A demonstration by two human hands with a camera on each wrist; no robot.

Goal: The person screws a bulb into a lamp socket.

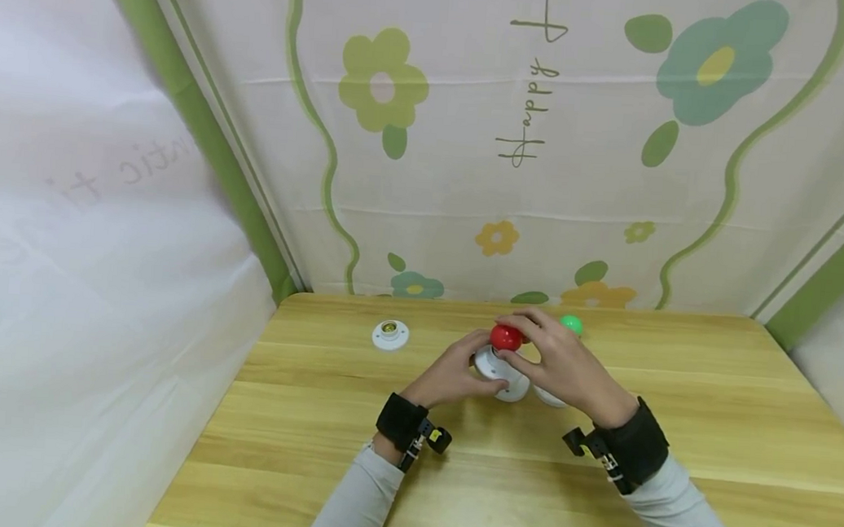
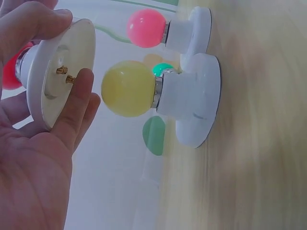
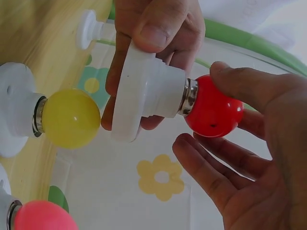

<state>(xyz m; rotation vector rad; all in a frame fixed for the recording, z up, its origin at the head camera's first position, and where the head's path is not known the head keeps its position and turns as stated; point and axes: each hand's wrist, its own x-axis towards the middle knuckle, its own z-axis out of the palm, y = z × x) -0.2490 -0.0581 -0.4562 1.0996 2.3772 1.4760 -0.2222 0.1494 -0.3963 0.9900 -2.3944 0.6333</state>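
Observation:
In the head view my left hand (image 1: 454, 373) grips a white round lamp holder (image 1: 490, 365), held up off the table and tilted. Its underside, with two brass screws, shows in the left wrist view; the thumb lies on the rim and the fingers against the back. A red bulb (image 3: 213, 108) sits in the holder's socket, its metal collar still visible. My right hand (image 1: 569, 368) is curled around the red bulb, thumb against the glass in the right wrist view. The lower fingertips (image 3: 184, 141) there seem slightly off it.
Close by stand a yellow bulb (image 2: 128, 88) and a pink bulb (image 2: 146, 28), each in a white holder on the wooden table (image 1: 291, 450). A green bulb (image 1: 571, 324) is behind. At the left sits a bulbless holder (image 1: 391, 336). A patterned curtain (image 1: 435, 175) borders the table's back.

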